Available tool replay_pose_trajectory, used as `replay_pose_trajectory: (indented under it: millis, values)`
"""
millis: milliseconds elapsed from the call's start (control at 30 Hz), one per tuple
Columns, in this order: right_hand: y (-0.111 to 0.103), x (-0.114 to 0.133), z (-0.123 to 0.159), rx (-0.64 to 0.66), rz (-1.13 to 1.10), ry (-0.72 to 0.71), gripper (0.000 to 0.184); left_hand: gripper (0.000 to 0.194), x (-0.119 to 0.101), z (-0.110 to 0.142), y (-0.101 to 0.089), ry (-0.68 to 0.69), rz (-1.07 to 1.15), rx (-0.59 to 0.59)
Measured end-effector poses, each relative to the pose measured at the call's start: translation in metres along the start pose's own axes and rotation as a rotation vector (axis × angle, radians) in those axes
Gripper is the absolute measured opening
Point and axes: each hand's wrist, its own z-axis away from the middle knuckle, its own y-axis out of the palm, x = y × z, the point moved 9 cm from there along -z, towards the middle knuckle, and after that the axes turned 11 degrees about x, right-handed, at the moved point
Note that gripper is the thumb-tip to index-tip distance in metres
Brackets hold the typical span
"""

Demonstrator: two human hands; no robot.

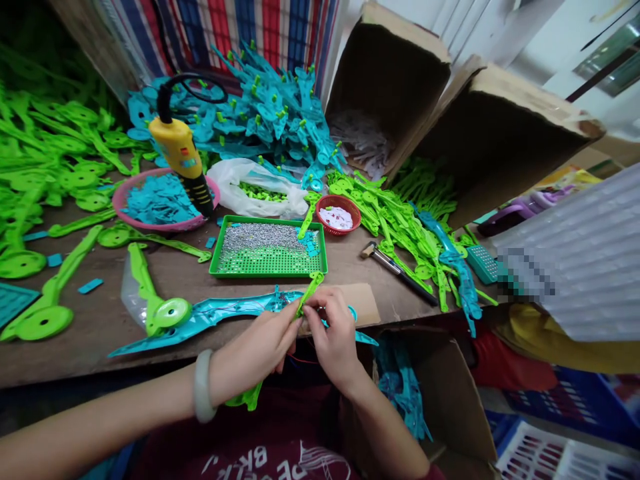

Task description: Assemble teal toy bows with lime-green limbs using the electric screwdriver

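long blue shell (220, 308) lies by the worktop's near edge, under the hands. probably light, stiff, a bit slick; best held mid-body, off the thin tapering ends, which could snap. narrow green arm (311, 288), above the shell's middle: rigid-looking, likely light, easiest pinched along its shaft. left hand (270, 333) closed around it; right hand (335, 333) in a narrow pinch beside the left fingertips, cannot tell on what. materials: smooth moulded plastic, shell curved and hollow-faced, arm slim with rounded end. beyond, green mesh tray (267, 274), rectangular, holding shiny metal bits (260, 235). thin red and blue wires (301, 361) below hands, likely floppy, easily snagged.
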Motion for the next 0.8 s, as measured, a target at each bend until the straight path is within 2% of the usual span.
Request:
replay_pose_trajectory:
  millis: [133, 300, 367, 533, 667, 800]
  values:
    - [-0.001, 0.007, -0.001, -0.011, 0.053, -0.008, 0.007, 0.045, 0.004, 0.0, 0.003, 0.033, -0.097, -0.058]
    - [-0.004, 0.019, 0.002, -0.054, 0.122, -0.046, 0.011, 0.053, 0.007, 0.002, 0.003, 0.012, -0.403, -0.208]
    - [-0.006, 0.023, 0.003, -0.067, 0.121, -0.11, 0.012, 0.051, 0.005, 0.003, 0.004, 0.027, -0.329, -0.198]
    - [-0.015, 0.022, -0.001, 0.002, 0.061, -0.268, 0.019, 0.04, -0.002, 0.005, 0.01, 0.113, 0.146, -0.071]
    - [-0.016, 0.015, -0.004, 0.047, -0.002, -0.222, 0.012, 0.037, -0.004, 0.008, 0.012, 0.14, 0.19, -0.048]
    - [-0.012, 0.008, 0.002, -0.073, -0.086, -0.105, 0.007, 0.037, -0.006, 0.012, 0.009, 0.158, 0.143, -0.116]
